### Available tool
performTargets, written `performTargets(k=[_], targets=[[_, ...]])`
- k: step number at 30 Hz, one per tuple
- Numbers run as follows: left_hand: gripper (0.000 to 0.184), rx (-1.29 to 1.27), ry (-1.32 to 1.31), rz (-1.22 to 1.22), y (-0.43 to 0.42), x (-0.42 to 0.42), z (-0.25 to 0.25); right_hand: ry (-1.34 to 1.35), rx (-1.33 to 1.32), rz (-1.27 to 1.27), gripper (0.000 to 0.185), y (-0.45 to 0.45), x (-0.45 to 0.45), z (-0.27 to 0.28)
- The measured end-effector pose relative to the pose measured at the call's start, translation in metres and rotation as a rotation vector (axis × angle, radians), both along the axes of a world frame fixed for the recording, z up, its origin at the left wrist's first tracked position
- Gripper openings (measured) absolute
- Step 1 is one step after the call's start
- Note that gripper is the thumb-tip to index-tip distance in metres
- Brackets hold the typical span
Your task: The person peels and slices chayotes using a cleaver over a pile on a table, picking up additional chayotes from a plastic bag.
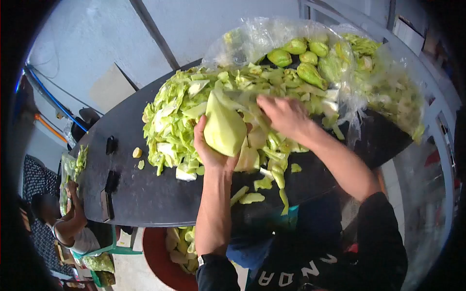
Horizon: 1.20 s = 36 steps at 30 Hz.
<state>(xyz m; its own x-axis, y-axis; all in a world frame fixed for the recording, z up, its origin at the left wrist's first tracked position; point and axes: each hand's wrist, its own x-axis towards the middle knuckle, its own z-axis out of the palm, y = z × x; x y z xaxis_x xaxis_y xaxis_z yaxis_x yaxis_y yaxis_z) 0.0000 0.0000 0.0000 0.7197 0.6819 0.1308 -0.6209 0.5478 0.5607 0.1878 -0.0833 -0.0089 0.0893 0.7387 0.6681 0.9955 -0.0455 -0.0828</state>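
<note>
One peeled chayote (pixel 224 130): left hand (pixel 214 154) cups it, apparently for steadiness, over the peel heap (pixel 170 121); right hand (pixel 286 115), grip unclear.

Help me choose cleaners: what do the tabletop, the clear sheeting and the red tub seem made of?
Tabletop: dark, smooth, faintly shiny; perhaps laminate.
Clear sheeting: thin, glossy plastic film, given its crinkles and glints.
Red tub: probably smooth plastic, from its even colour; painted metal possible.

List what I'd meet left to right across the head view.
Seated co-worker, pale yellow chunk, red tub, peeled chayote in the left hand, right hand, bagged peelings at right.
</note>
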Motion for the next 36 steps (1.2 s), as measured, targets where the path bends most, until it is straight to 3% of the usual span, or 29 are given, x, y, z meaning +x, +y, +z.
performTargets(k=[1, 3, 7, 9, 10, 14, 16, 19, 27, 31, 33, 36], targets=[[0.056, -0.015, 0.012, -0.029, -0.001, -0.002, -0.003, 0.068, -0.151, -0.123, 0.028, -0.001, 0.000, 0.002], [0.055, 0.054, 0.006, -0.055, 0.016, 0.002, 0.011, 0.093, -0.071, -0.139, 0.027, 0.012, 0.010, 0.007], [0.052, -0.110, -0.028, 0.006, 0.022, 0.007, 0.009, 0.199, -0.188, -0.196, 0.024, 0.002, 0.008, 0.015], [0.050, -0.231, -0.011, 0.078, 0.022, 0.006, 0.006, 0.212, -0.094, -0.200, 0.023, -0.004, 0.005, 0.010], [0.057, -0.226, -0.055, 0.036, 0.020, 0.003, 0.006, 0.088, 0.050, -0.142, 0.022, -0.003, 0.010, 0.002], [0.055, -0.220, -0.093, -0.039, 0.014, 0.000, 0.004, 0.040, 0.156, -0.032, 0.018, -0.020, -0.004, 0.003], [0.054, -0.205, 0.034, 0.091, 0.008, 0.003, 0.008, -0.118, 0.295, 0.198, 0.013, -0.026, -0.015, 0.007], [0.047, -0.160, 0.056, 0.026, 0.010, -0.001, 0.001, -0.250, 0.338, 0.330, 0.012, -0.032, -0.037, 0.013], [0.047, -0.100, -0.008, 0.037, 0.005, 0.002, 0.002, -0.235, 0.387, 0.419, 0.020, -0.030, -0.051, 0.011], [0.047, -0.093, -0.089, -0.083, 0.014, 0.001, -0.001, -0.257, 0.406, 0.362, 0.012, -0.025, -0.045, 0.006], [0.046, -0.193, -0.018, 0.100, 0.012, 0.001, 0.006, -0.198, 0.270, 0.251, 0.012, -0.019, -0.029, -0.001], [0.046, -0.221, -0.082, 0.128, 0.019, -0.002, 0.009, -0.184, 0.275, 0.223, 0.014, -0.018, -0.023, -0.005]])
